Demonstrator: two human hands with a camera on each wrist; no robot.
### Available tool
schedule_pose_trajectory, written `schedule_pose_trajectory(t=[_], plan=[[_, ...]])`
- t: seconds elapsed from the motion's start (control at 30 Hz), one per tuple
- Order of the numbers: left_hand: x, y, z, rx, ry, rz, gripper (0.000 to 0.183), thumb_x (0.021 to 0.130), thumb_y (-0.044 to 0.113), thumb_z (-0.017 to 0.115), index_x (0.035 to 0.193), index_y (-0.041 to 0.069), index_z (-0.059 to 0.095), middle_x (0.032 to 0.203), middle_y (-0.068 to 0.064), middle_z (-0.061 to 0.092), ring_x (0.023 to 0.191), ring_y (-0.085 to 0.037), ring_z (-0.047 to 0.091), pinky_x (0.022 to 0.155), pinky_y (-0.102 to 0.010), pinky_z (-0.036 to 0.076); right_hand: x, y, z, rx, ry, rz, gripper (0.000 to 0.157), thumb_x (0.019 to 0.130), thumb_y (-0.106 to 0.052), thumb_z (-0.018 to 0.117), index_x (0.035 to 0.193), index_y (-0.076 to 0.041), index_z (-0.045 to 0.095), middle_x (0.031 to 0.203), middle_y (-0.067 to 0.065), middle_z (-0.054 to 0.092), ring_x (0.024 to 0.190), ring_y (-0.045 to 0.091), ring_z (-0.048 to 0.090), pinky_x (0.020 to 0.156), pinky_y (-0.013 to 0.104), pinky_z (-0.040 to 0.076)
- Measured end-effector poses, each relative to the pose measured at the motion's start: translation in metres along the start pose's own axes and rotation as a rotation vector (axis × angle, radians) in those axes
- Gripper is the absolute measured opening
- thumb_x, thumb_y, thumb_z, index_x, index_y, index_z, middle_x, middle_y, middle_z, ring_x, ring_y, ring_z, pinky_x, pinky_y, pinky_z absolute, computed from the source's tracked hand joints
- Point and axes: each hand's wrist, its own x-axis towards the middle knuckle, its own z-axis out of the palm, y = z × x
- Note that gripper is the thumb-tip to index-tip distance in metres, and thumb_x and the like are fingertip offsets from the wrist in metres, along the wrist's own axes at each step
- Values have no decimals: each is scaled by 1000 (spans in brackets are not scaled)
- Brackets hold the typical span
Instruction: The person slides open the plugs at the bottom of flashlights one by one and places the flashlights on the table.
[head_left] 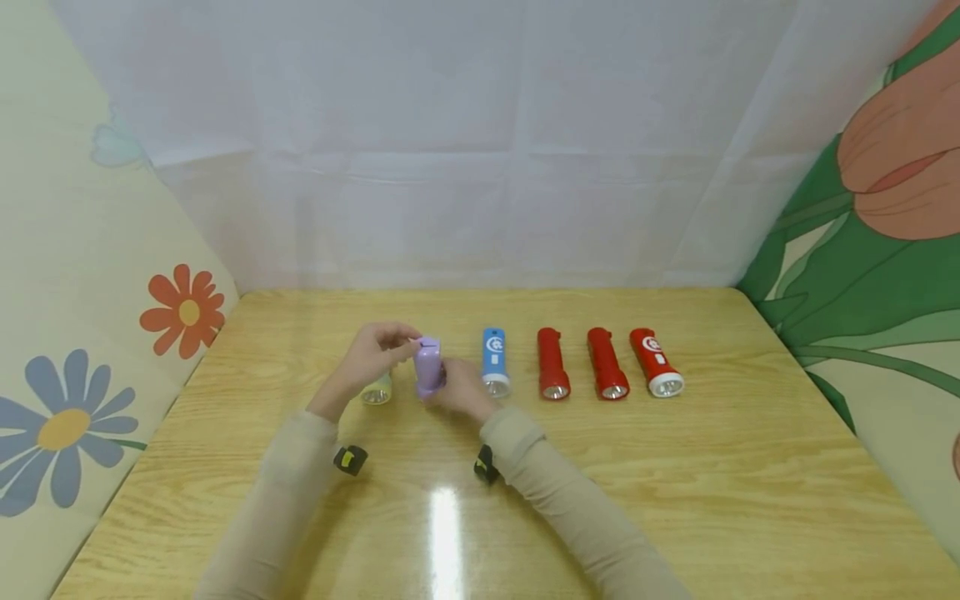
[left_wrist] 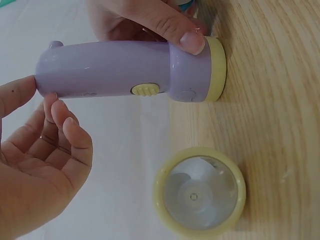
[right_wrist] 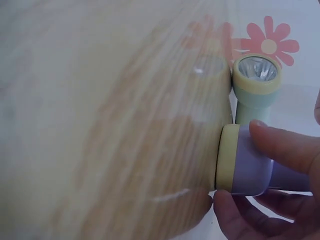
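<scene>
A purple flashlight [head_left: 428, 367] stands upright on the table, its cream-rimmed lens end facing down. My left hand [head_left: 369, 350] pinches its tail end from above between thumb and fingertips. Low on the other side, my right hand [head_left: 461, 388] grips the wide head, with the thumb [left_wrist: 192, 42] laid along it. A ribbed cream switch [left_wrist: 145, 89] shows on the purple body. Beside it lies a pale green flashlight [right_wrist: 254, 102] with a cream rim, lens toward me; my left hand partly covers it in the head view.
To the right lie a blue flashlight [head_left: 493, 354] with a white rim, two red flashlights [head_left: 551, 358], and a red one with a white rim [head_left: 651, 354]. They form a row on the wooden table [head_left: 712, 483]. A white cloth [head_left: 480, 167] hangs behind the table.
</scene>
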Motion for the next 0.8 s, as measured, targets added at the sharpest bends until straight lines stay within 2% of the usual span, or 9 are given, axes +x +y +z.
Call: schedule_pose_trajectory(t=[0.1,0.2,0.33,0.47,0.8], plan=[[-1,-2,0,0,-2,7,20,87,7,61,102,-4,63,79,-11,63,65,-16,52,55,-29,47,1,0,0,-9,1,4,52,67,-8,78,114,2,57,104,14,63,94,27,60,87,39,47],[-1,-3,0,-2,-4,11,20,87,7,60,102,-5,62,79,-11,63,67,-20,53,56,-30,47,3,0,0,-17,2,13,52,66,-7,79,112,2,58,104,14,64,95,27,60,88,39,47],[0,-2,0,-6,-7,7,20,87,7,60,103,-5,62,79,-14,62,67,-24,53,54,-26,45,4,0,0,-23,1,30,51,65,-8,80,111,1,59,103,14,64,95,26,59,88,38,46],[0,0,0,-30,-16,-12,21,87,8,59,105,-4,61,79,-17,60,65,-22,51,55,-26,44,5,1,0,-16,1,39,52,64,-7,80,111,2,59,103,13,64,94,26,59,87,38,47],[4,1,0,-123,-2,-64,20,87,5,59,101,-8,61,73,-7,57,61,-10,47,54,-26,43,7,1,1,-65,8,13,51,63,-9,82,107,2,61,99,13,65,91,25,60,86,36,47]])
